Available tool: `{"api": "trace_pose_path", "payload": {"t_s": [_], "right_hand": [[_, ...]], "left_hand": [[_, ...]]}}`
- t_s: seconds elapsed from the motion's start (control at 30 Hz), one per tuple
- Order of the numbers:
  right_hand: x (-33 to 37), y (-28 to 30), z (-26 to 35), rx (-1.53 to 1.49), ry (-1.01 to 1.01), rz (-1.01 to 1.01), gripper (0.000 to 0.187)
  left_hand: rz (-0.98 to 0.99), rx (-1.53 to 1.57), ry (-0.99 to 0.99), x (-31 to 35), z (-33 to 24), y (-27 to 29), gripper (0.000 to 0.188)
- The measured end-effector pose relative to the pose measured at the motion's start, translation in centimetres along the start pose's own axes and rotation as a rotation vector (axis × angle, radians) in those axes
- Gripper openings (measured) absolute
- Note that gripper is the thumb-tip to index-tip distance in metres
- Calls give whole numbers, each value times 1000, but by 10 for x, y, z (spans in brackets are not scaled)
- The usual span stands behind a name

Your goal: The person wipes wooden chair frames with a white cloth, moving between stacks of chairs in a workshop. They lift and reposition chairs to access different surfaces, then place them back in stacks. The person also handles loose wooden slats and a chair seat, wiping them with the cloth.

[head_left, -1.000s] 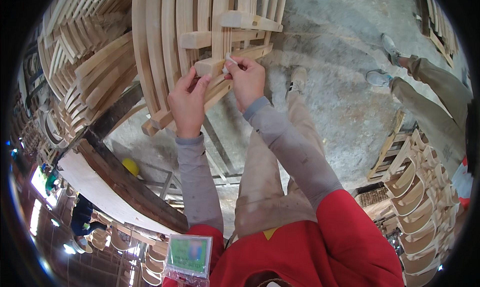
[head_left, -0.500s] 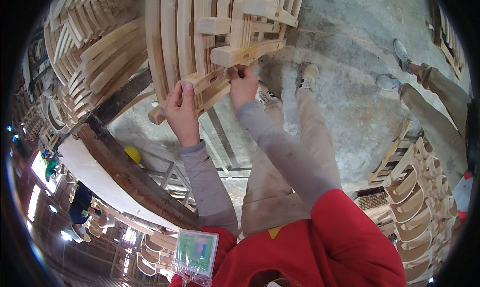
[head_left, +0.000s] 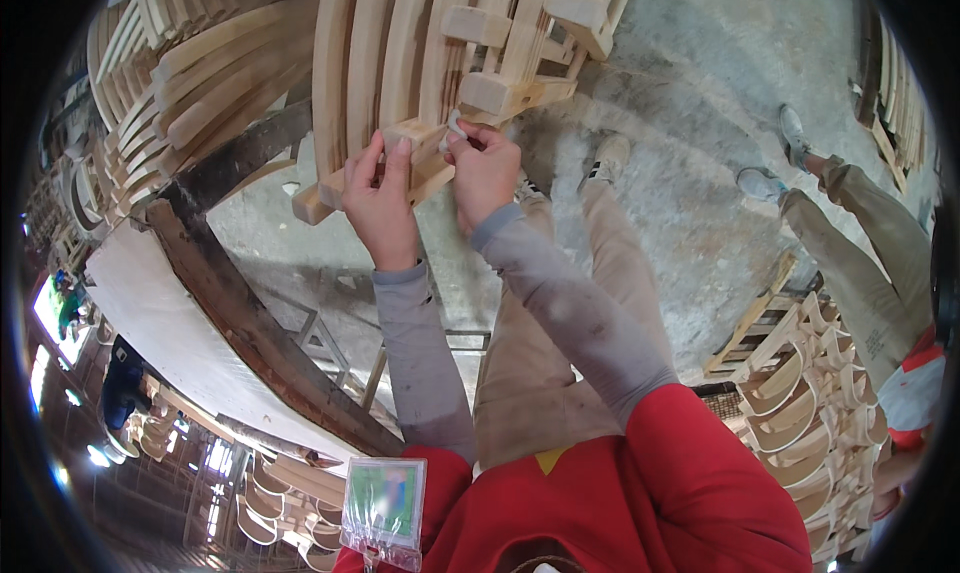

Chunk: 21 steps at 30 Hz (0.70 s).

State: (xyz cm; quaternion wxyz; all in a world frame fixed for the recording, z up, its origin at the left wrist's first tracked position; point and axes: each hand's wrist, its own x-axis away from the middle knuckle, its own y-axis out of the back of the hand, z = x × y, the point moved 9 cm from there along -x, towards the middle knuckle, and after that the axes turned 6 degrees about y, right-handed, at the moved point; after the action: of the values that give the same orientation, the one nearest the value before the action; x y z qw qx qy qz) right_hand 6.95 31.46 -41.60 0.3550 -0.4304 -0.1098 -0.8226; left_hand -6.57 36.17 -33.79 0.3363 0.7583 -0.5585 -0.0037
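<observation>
Several pale, curved wooden chair frame pieces (head_left: 405, 48) lean together at the top, with crossbars at their lower ends. At the end of one wooden bar (head_left: 415, 131), my left hand (head_left: 383, 208) is closed, thumb and forefinger on the wood. My right hand (head_left: 487, 178) pinches a small whitish curled strip (head_left: 456, 125) against the same bar; its material is too small to make out. Another wooden bar (head_left: 432, 178) runs just below, partly behind my hands. A block-ended crossbar (head_left: 490, 93) sticks out above my right fingers.
Curved wooden parts (head_left: 225, 63) are stacked at the upper left. A white-topped surface with a worn brown edge (head_left: 235, 308) lies to the left. Another person's legs (head_left: 835, 238) stand at the right, near stacked curved wooden parts (head_left: 790, 403). Below is a concrete floor (head_left: 690, 173).
The whitish strip now shows in my right fingers. My left hand has shifted slightly right along with the bar. The frame pieces sit farther right in view.
</observation>
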Motion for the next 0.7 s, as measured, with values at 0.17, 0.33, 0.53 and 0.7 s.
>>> {"api": "trace_pose_path", "payload": {"t_s": [0.17, 0.33, 0.53, 0.7], "right_hand": [[11, -6, 0, -148, -119, 221, 21], [0, 26, -20, -153, -86, -11, 22], [-19, 15, -11, 101, 137, -74, 20], [-9, 6, -7, 104, 121, 13, 22]], "left_hand": [[48, -67, 0, -1, 5, 2, 34], [55, -95, -71, 5, 1, 2, 34], [89, -236, -112, 5, -4, -4, 32], [89, -248, -108, 7, -9, -4, 32]]}}
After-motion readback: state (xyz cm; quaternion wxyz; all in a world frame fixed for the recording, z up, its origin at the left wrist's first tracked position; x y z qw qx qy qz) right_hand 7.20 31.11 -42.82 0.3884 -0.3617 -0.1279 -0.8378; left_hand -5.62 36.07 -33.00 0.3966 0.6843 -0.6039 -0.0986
